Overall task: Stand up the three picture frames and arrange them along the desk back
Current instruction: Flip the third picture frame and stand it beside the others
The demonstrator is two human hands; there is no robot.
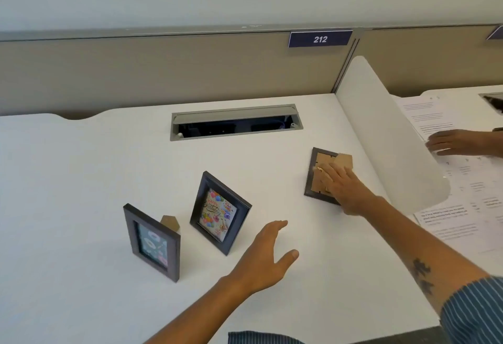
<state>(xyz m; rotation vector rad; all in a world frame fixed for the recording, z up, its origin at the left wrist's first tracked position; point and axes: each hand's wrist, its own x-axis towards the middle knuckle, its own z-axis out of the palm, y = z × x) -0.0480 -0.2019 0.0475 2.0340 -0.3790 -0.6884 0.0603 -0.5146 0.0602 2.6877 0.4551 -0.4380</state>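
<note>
Two dark picture frames stand upright on the white desk [81, 169]. The left frame [152, 243] shows a teal picture, with its brown easel leg visible behind it. The middle frame [220, 213] shows a birthday card. A third frame [317, 177] lies face down at the right, brown backing and easel flap up. My right hand [345, 188] rests flat on its back, fingers spread over the flap. My left hand [269, 256] hovers open above the desk, right of the middle frame, holding nothing.
An open cable tray [236, 123] is set into the desk near the back. A beige partition wall [163, 71] with a "212" label [320, 39] runs behind. A white divider [386, 136] stands at the right; beyond it another person's hand [457, 142] rests on papers.
</note>
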